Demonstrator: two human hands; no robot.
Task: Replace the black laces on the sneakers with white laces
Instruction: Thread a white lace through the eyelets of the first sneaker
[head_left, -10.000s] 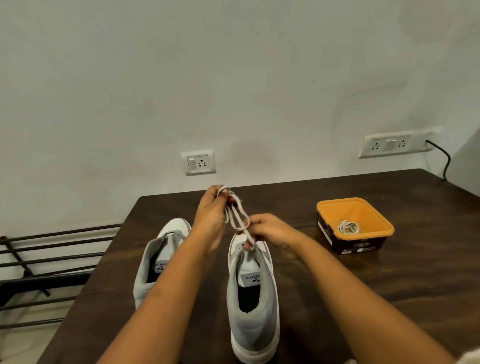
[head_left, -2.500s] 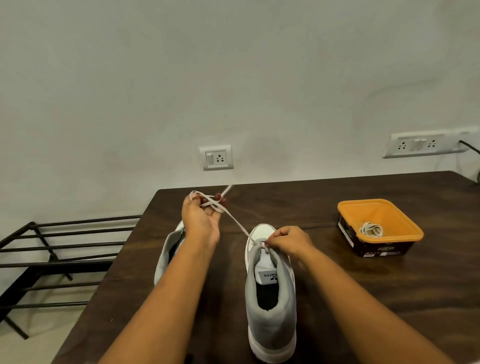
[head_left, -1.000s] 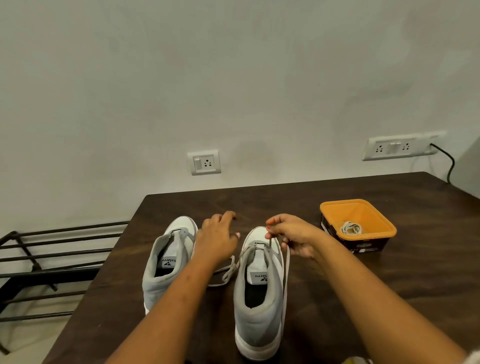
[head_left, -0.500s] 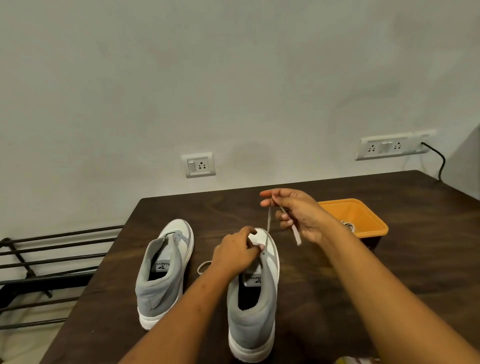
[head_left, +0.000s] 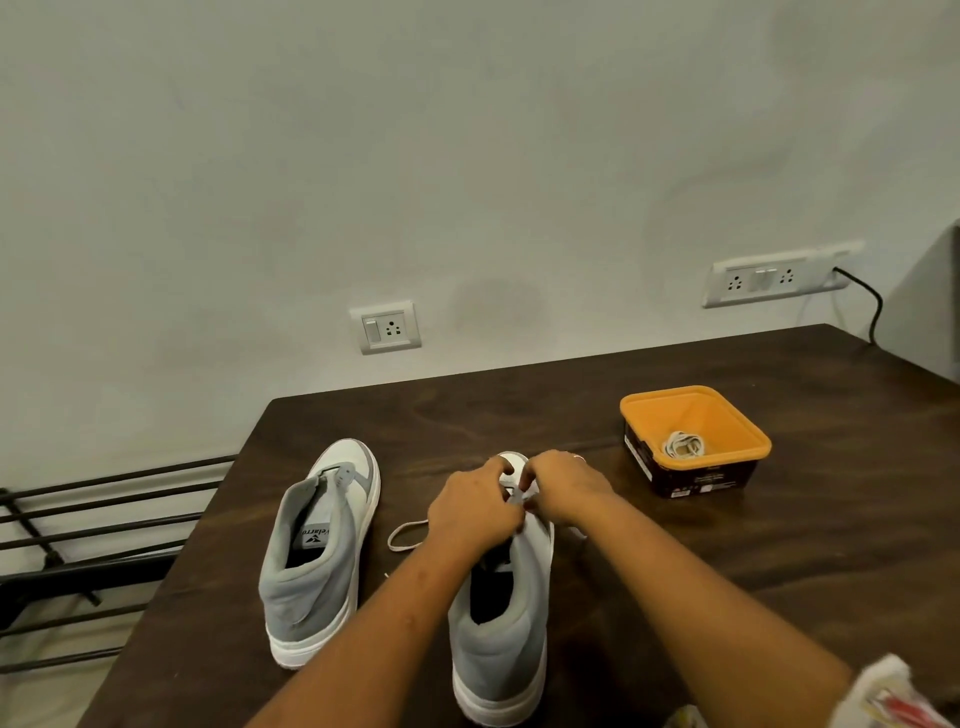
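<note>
A grey-and-white sneaker (head_left: 500, 623) stands on the dark bench (head_left: 753, 582) with its heel toward the person, which puts the eyelet rows within reach of both arms. Over its front the left hand (head_left: 475, 512) and right hand (head_left: 563, 488) meet fingertip to fingertip, each curled narrowly around the white lace (head_left: 408, 535), apparently feeding it through an eyelet; the exact eyelet is hidden under the fingers. A slack loop of that lace spills onto the bench left of the sneaker, spare length left free, by the look of it, so the working end can be drawn through. Just beside it, the second sneaker (head_left: 317, 551) stands parallel, heel also near, and shows no lace; it seems to be waiting its turn. Farther right, well apart from the sneakers, an orange tub (head_left: 636, 410) holds a coiled lace (head_left: 683, 445), likely kept there for that second sneaker. No black lace is in sight. Beyond the bench, a socket (head_left: 387, 327) sits on the wall.
</note>
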